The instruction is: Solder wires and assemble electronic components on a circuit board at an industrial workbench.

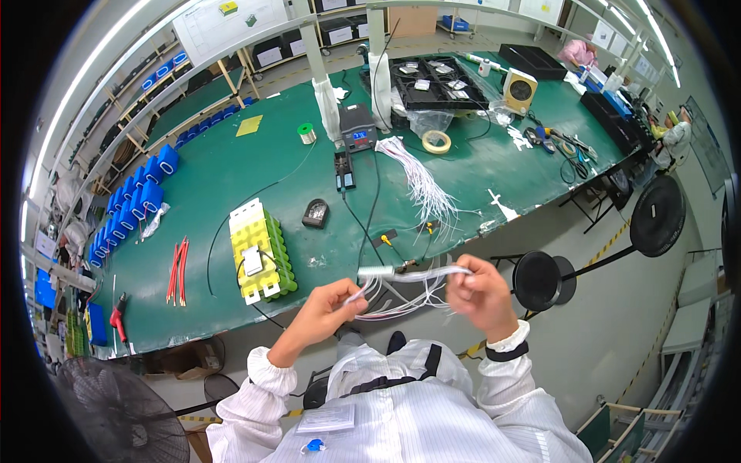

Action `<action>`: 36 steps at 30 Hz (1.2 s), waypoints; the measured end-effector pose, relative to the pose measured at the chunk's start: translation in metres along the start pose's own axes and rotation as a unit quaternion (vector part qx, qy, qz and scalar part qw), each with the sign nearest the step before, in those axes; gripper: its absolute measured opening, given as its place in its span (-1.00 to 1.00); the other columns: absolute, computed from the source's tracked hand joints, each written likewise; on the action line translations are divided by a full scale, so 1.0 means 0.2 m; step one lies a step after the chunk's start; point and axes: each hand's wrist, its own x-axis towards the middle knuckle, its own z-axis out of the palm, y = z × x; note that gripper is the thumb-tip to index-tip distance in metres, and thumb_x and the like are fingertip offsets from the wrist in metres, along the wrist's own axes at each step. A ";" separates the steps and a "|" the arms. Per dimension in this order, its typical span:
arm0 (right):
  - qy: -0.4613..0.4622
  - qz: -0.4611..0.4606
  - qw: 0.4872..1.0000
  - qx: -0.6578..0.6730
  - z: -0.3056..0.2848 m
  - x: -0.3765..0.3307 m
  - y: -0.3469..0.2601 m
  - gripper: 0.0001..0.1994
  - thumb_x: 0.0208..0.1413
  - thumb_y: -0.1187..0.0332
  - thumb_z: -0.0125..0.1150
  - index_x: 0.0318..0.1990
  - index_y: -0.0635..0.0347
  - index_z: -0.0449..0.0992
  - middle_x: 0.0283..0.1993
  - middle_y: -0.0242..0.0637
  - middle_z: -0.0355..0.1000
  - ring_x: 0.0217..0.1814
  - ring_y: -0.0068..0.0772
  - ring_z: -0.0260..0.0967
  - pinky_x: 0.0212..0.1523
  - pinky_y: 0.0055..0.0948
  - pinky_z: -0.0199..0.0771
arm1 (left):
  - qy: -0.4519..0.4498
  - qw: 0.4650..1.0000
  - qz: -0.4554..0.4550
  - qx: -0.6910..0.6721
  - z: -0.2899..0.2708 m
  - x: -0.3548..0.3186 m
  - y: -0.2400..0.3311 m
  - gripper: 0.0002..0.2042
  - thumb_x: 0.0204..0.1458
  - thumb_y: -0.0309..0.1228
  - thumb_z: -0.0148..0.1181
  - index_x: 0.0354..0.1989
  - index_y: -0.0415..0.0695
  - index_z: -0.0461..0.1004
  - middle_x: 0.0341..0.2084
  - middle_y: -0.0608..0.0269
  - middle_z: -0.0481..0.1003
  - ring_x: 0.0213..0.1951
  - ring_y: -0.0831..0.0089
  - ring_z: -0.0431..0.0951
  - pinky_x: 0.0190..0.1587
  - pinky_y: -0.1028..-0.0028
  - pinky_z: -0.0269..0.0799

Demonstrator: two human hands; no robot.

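We see a person's 2 bare hands at the near edge of a green table [204,174], with white wires [432,273] drawn out between them. The left hand [328,312] pinches the wires between thumb and fingers, while the fingers of the right hand [482,297] are curled closed around their other end. We find a pale connector [377,272] on the wires between the hands, nearer the left, and loose strands hang below it. (A black band [507,353] circles the right wrist.) Just beyond, on the table, we see a loose bundle of white wires [421,181] fanning toward the hands from beside a soldering station [358,127]. To the left lie a yellow-green battery pack [266,255], with a small black object [315,213] near it, and several red wires [178,270]. Farther back we spot a roll of tape [436,142] and a solder spool [307,133].
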 end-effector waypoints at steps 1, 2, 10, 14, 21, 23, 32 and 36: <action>0.026 -0.007 0.999 -0.025 0.00 -0.02 -0.04 -0.72 -0.02 0.32 0.21 -0.28 0.42 0.46 -0.66 -0.44 0.20 -0.69 -0.66 0.02 -0.61 -0.58 0.01 | 0.038 0.995 -0.028 0.087 -0.04 0.01 -0.03 -0.86 0.14 -0.42 0.14 -0.40 -0.22 0.40 -0.65 0.52 0.25 -0.57 0.78 0.14 -0.55 0.63 0.01; 0.028 -0.009 0.999 -0.025 -0.03 -0.04 -0.06 -0.72 -0.02 0.32 0.21 -0.28 0.42 0.46 -0.66 -0.44 0.20 -0.69 -0.66 0.02 -0.61 -0.58 0.01 | 0.076 0.981 -0.054 0.172 -0.07 0.02 -0.07 -0.85 0.13 -0.42 0.16 -0.40 -0.24 0.42 -0.67 0.52 0.27 -0.56 0.80 0.16 -0.57 0.60 0.00; 0.184 -0.111 0.828 -0.517 -0.15 -0.21 -0.40 -0.89 -0.01 0.58 0.23 -0.30 0.37 0.58 -0.49 -0.49 0.41 -0.50 -0.80 0.17 -0.50 -0.73 0.11 | 0.065 0.933 0.001 0.354 -0.03 -0.04 -0.09 -0.71 0.14 -0.19 0.09 -0.45 -0.18 0.44 -0.73 0.04 0.37 -0.64 0.04 0.39 -0.55 0.24 0.25; 0.118 -0.116 0.827 -0.538 0.02 -0.21 -0.33 -0.87 0.05 0.48 0.25 -0.28 0.38 0.58 -0.50 -0.46 0.42 -0.50 -0.79 0.18 -0.52 -0.73 0.13 | -0.114 0.956 -0.096 0.252 0.09 -0.07 -0.21 -0.66 0.08 -0.21 0.20 -0.08 -0.18 0.44 -0.43 0.07 0.55 -0.35 0.20 0.57 -0.24 0.32 0.43; 0.064 -0.119 0.858 -0.496 0.12 -0.31 -0.04 -0.92 0.00 0.50 0.28 -0.33 0.28 0.62 -0.55 -0.39 0.43 -0.58 -0.66 0.14 -0.56 -0.59 0.05 | 0.073 0.980 -0.017 0.183 0.24 -0.11 -0.29 -0.29 -0.08 -0.57 0.32 0.27 -0.22 0.09 0.10 0.01 0.28 0.06 0.21 0.38 0.05 0.38 0.37; 0.046 -0.134 0.854 -0.501 0.07 -0.34 0.00 -0.92 -0.02 0.52 0.29 -0.34 0.26 0.63 -0.56 -0.38 0.42 -0.59 -0.62 0.13 -0.56 -0.56 0.04 | 0.018 0.986 -0.155 -0.062 0.13 -0.15 -0.28 -0.48 0.16 -0.17 0.02 0.18 -0.29 0.21 -0.24 0.05 0.48 -0.27 0.33 0.55 -0.23 0.46 0.49; -0.035 -0.170 0.792 -0.585 0.04 -0.34 0.04 -0.87 -0.12 0.55 0.33 -0.36 0.14 0.64 -0.59 -0.36 0.40 -0.58 -0.46 0.17 -0.55 -0.45 0.13 | -0.054 0.896 -0.290 -0.331 0.22 -0.18 -0.30 -0.70 0.18 -0.29 0.11 -0.02 -0.23 0.42 -0.13 0.20 0.47 -0.28 0.45 0.56 -0.15 0.45 0.52; 0.219 -0.202 0.723 -0.623 -0.01 -0.38 0.04 -0.90 -0.09 0.54 0.30 -0.37 0.17 0.62 -0.59 -0.36 0.38 -0.59 -0.50 0.13 -0.56 -0.48 0.11 | -0.062 0.945 -0.228 -0.226 0.27 -0.16 -0.27 -0.73 0.12 -0.36 0.18 -0.07 -0.23 0.43 -0.29 0.24 0.52 -0.28 0.47 0.55 -0.18 0.48 0.51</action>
